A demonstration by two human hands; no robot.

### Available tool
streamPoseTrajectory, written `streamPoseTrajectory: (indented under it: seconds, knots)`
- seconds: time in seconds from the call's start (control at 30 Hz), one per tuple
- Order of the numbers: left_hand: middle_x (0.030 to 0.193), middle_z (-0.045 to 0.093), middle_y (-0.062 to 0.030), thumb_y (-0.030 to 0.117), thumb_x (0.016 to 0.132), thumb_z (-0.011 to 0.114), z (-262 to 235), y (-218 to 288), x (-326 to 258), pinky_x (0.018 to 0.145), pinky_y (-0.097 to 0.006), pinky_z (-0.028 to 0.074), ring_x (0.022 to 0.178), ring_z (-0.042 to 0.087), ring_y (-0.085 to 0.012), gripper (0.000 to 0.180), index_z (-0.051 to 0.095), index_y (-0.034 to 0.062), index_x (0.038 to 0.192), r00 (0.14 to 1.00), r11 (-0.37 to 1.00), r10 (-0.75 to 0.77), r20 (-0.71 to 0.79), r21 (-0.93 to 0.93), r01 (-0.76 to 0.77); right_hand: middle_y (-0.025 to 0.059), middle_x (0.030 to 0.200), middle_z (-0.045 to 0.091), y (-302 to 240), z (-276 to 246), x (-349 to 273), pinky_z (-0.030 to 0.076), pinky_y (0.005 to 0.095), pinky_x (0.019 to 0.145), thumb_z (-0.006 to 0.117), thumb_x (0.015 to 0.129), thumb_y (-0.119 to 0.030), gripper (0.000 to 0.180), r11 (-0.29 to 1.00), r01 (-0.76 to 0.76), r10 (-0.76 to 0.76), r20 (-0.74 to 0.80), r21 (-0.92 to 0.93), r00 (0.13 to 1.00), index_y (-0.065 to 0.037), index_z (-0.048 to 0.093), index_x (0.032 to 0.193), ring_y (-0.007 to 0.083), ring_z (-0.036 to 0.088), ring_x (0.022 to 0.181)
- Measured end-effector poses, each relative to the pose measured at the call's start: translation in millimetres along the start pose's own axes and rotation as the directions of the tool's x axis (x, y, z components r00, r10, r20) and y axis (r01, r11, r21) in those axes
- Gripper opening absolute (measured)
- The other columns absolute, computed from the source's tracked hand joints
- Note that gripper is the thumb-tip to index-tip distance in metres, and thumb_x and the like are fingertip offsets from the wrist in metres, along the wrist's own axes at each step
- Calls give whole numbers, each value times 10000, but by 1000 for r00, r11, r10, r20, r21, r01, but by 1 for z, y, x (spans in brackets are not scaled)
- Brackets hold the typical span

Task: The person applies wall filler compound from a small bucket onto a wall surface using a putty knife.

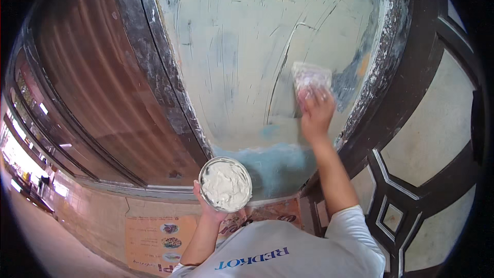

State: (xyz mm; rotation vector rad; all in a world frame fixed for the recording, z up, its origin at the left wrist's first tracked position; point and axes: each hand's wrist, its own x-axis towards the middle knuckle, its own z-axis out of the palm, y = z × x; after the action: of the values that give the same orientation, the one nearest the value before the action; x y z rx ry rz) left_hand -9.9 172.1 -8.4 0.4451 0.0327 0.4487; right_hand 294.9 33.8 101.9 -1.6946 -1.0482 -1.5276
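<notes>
A brown panel (98, 77) with wavy lighter bands stands on the left, a pale sill strip (170, 189) along its lower edge. Below it lies the floor (82, 237), with an orange printed banner (146, 229) near the floor's edge at the wall, small food-like pictures on its left part. At right stands a dark door (355, 167) with pale, white-trimmed panes and a small diamond inset (392, 217). The bright opening (18, 149) at far left is blurred, possibly a window or doorway.
</notes>
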Motion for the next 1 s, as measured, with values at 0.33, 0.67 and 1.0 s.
streamPoseTrajectory:
  seconds: [0.33, 0.67, 1.0]
  knots:
    - [1438, 408, -136, 750, 784, 447, -15, 6, 17, 1039, -533, 384, 1278, 436, -359, 898, 377, 125, 1424, 995, 995, -89, 54, -51, 91, 1, 1293, 566, -47, 33, 11, 320, 521, 1009, 595, 832, -200, 342, 973, -65, 128, 280, -223, 951, -262, 622, 1167, 272, 469, 1219]
    - [1440, 407, -130, 752, 779, 443, -26, 28, 7, 1030, -528, 393, 1272, 441, -356, 894, 378, 138, 1426, 982, 985, -161, 97, -52, 166, 94, 1163, 616, -88, -8, -183, 474, 475, 869, 551, 803, -81, 365, 976, -210, 105, 722, 57, 684, -197, 645, 1136, 326, 586, 1036]
    - [1458, 384, -132, 739, 783, 454, -37, 44, 4, 1036, -551, 381, 1292, 419, -368, 886, 364, 146, 1434, 979, 977, -190, 76, -86, 196, 64, 1307, 540, -67, 8, 91, 346, 530, 985, 583, 767, -37, 468, 971, -162, 177, 72, -174, 982, -207, 597, 1204, 329, 497, 1146]
